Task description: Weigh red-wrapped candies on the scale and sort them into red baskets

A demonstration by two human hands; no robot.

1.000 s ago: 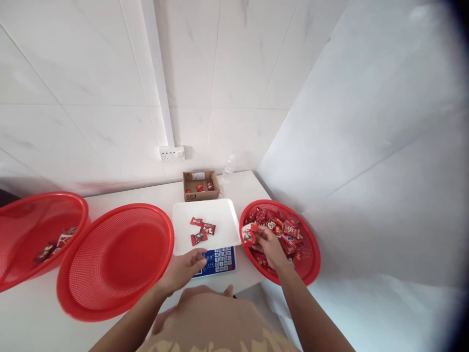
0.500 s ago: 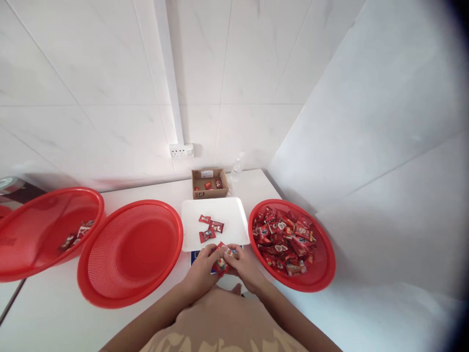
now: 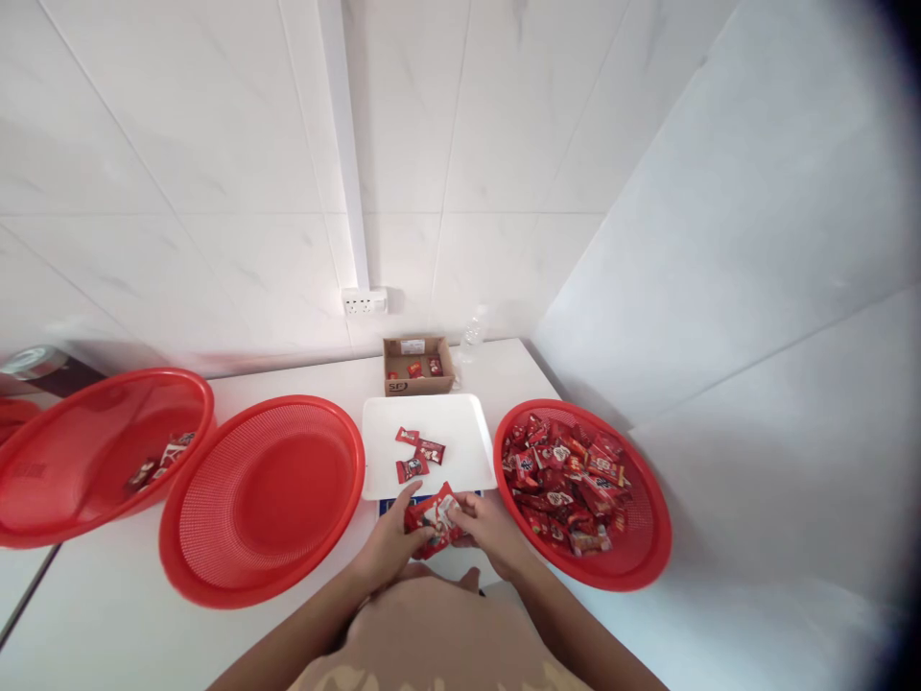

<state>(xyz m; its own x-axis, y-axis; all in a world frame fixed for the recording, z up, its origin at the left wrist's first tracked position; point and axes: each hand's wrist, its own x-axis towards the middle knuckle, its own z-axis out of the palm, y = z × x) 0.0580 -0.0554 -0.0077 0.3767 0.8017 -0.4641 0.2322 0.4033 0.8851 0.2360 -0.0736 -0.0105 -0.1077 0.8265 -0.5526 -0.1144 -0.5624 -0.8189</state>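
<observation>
Between my two hands, close to my body, is a red and white candy packet. My left hand grips its left side, thumb on top. My right hand pinches its right side. Just beyond them is a white tray bearing a few small wrapped candies in red and dark red. The tray sits on a blue-fronted base, partly hidden by my hands. To the right, a red mesh basket holds a heap of red-wrapped candies.
Left of the tray stands a red basket; farther left, another red basket holds several packets. Behind the tray are a small cardboard box with several candies and a clear bottle. Walls with a socket bound the white table.
The packet has come more into the open between my hands, its printed face now showing more. My hands have spread slightly apart. The whole view has shifted a little.
</observation>
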